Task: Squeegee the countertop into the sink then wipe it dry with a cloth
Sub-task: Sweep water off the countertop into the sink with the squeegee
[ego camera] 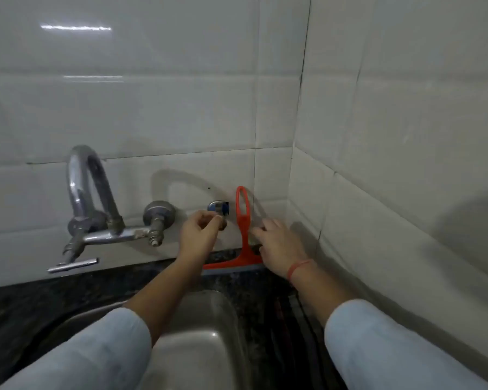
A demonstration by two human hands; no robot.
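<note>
I see right hand [282, 246] spread wide, empty, touching red squeegee [244, 235] leaning on wall; left hand [200, 235] pinching tap knob [219, 211]. My advice: grip handle mid-shaft, lift clear.

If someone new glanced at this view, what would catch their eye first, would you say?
Most striking is the orange squeegee, standing upright against the white tiled wall behind the sink, its blade on the dark countertop. The right hand reaches beside its handle, while the left hand is at a small wall tap. Further left, a chrome faucet arches from the wall.
</note>
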